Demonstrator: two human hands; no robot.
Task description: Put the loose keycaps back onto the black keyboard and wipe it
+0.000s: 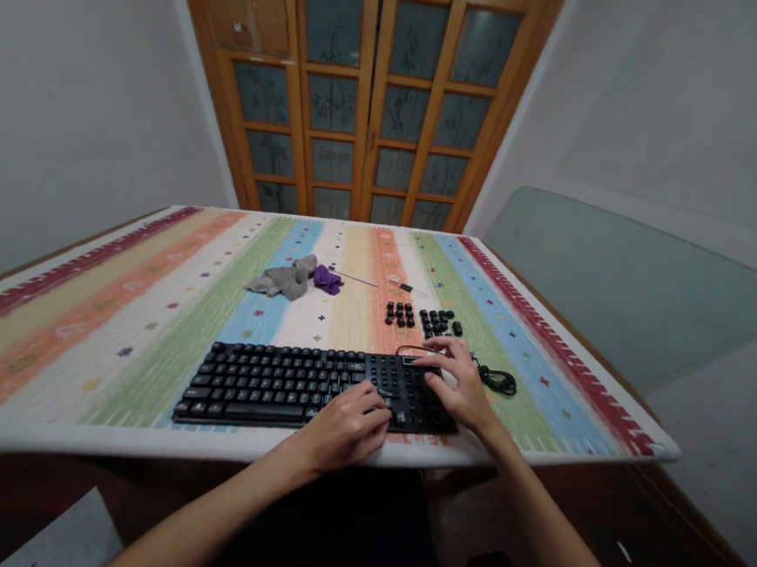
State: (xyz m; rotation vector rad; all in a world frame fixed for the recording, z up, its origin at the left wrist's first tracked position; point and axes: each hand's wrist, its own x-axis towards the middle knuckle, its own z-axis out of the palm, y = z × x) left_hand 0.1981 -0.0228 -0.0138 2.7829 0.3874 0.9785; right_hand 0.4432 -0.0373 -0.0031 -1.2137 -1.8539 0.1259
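Note:
A black keyboard (258, 388) lies along the table's front edge. Its right-hand section has bare spots where keycaps are off. My left hand (351, 421) rests over the front of the keyboard, right of its middle, with fingers curled together. Something thin and dark (385, 394) shows by those fingertips, too small to name. My right hand (459, 384) reaches over the keyboard's right end, its fingers apart and touching the top near the upper right corner. Loose black keycaps (400, 314) stand in two groups behind the keyboard, several in each.
Behind the keyboard lie a grey cloth (287, 279), a purple cloth (327, 279), a thin rod (356, 278) and a small black piece (405, 287). A coiled black cable (498, 381) sits right of my right hand. A striped cloth (171, 337) covers the table.

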